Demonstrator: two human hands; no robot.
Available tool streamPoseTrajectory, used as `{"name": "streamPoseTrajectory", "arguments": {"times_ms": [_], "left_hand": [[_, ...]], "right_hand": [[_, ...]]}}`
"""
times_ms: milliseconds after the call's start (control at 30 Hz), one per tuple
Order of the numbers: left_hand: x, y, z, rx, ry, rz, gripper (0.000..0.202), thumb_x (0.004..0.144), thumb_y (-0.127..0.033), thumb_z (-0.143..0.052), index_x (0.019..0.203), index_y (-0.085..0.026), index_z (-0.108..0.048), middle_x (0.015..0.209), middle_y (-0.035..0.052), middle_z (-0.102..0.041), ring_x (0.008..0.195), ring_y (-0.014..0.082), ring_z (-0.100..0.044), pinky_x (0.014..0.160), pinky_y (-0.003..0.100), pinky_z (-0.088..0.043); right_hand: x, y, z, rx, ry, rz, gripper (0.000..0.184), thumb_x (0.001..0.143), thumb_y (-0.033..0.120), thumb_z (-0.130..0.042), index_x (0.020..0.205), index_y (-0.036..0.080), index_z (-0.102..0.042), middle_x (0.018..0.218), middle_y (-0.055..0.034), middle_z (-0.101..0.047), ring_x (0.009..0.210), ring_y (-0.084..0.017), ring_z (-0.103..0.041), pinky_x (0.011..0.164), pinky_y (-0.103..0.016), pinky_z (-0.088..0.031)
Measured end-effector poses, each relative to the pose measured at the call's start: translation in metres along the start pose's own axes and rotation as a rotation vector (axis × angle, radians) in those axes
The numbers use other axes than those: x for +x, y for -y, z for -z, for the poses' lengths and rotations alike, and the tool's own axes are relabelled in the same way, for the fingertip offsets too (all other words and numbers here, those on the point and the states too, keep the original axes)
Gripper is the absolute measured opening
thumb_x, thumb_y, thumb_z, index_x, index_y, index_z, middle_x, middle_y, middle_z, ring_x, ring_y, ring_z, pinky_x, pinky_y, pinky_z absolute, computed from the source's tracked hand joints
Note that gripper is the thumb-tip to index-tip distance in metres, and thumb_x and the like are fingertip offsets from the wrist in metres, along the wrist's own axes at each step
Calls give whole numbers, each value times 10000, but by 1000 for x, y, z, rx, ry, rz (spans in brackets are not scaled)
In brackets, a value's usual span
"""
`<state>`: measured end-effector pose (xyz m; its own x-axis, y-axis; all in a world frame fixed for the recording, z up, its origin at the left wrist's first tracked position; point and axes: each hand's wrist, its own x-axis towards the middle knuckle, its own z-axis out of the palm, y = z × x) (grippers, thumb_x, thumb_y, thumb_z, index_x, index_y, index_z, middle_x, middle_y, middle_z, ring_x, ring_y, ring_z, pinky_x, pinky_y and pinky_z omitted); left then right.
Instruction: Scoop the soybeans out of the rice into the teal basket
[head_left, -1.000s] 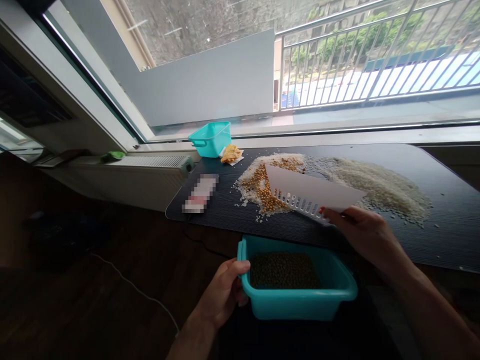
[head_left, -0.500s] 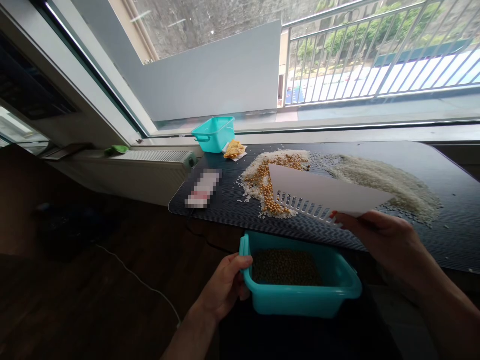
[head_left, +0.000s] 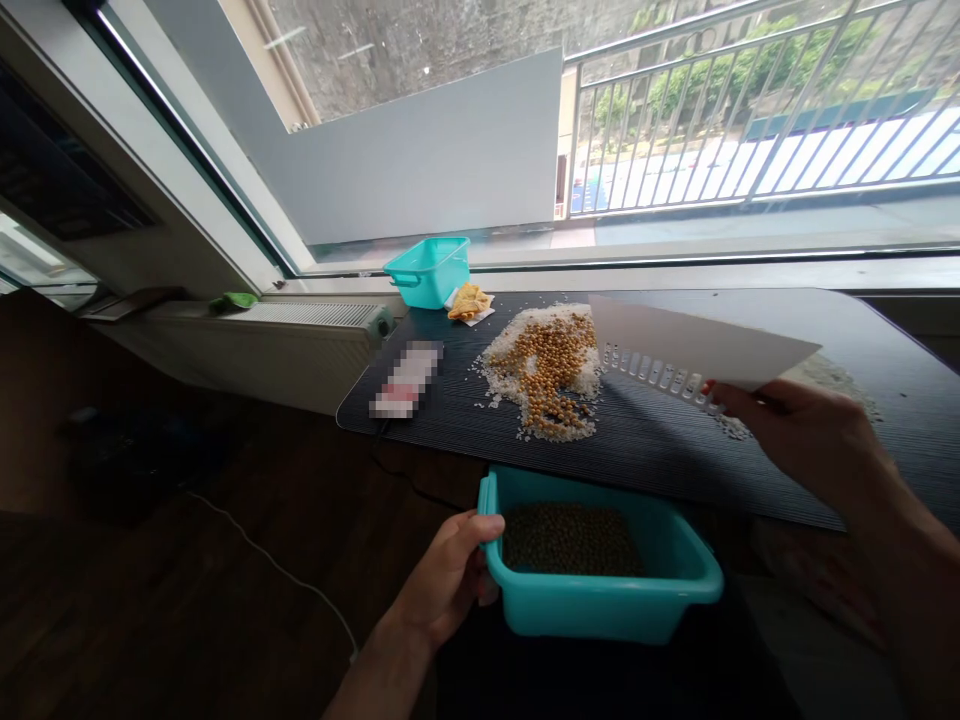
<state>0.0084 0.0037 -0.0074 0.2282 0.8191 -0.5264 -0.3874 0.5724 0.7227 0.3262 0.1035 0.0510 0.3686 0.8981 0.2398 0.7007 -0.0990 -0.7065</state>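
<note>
My left hand (head_left: 454,565) grips the left rim of a turquoise plastic bin (head_left: 600,605), thumb over the edge. Small dark beans or grains (head_left: 574,538) cover the bin's bottom. In my right hand (head_left: 799,430) is a thin white sheet with a row of slots (head_left: 705,340) along its lower edge, pinched near its right end and held above the table. Left of the sheet lies a heap of yellow soybean-like beans (head_left: 555,350) mixed with white rice-like grains (head_left: 499,350). A second spread of pale grains (head_left: 832,375) is partly hidden behind the sheet and my right hand.
A dark table (head_left: 450,420) stands against the window. On its far left are another turquoise bin (head_left: 431,272), a yellow cloth-like bundle (head_left: 470,302) on white paper, and a blurred-out device (head_left: 409,380) with a cable. A radiator (head_left: 315,330) is further left.
My right hand has moved the slotted white sheet rightward and slightly up, uncovering more of the yellow beans and covering much of the pale grain spread. My left hand and the bin stay nearly still.
</note>
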Motion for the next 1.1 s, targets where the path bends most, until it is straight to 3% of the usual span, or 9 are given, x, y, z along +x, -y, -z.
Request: {"name": "streamPoseTrajectory", "arguments": {"times_ms": [200, 433, 833, 1100], "left_hand": [[0, 0, 0, 8, -11, -4, 329, 712, -364, -650, 532, -173, -452, 393, -60, -401, 355, 62, -345, 371, 197, -228], [0, 0, 1, 17, 0, -4, 350, 725, -373, -639, 515, -174, -442, 387, -55, -400, 357, 65, -349, 379, 204, -228], [0, -1, 0, -6, -10, 7, 360, 705, -372, -655, 502, -172, -434, 386, -56, -398, 354, 61, -349, 379, 201, -211], [1, 0, 0, -7, -21, 12, 355, 688, -369, -663, 499, -173, -435, 387, -57, -397, 347, 61, -353, 372, 204, -205]], "right_hand": [[22, -11, -17, 41, 135, 37, 392, 554, 539, -599, 716, 204, -722, 581, -11, -672, 608, -201, -599, 525, -300, -417], [25, -14, -35, 131, 262, 104, 425, 572, 546, -618, 745, 173, -726, 681, -46, -714, 664, -206, -625, 596, -304, -462], [7, -8, -31, 160, 347, 164, 416, 605, 503, -633, 795, 149, -738, 757, -70, -732, 691, -212, -632, 620, -307, -487], [-2, 0, -25, 146, 345, 175, 408, 591, 518, -634, 722, 145, -736, 697, -69, -721, 646, -216, -627, 582, -309, -482]]}}
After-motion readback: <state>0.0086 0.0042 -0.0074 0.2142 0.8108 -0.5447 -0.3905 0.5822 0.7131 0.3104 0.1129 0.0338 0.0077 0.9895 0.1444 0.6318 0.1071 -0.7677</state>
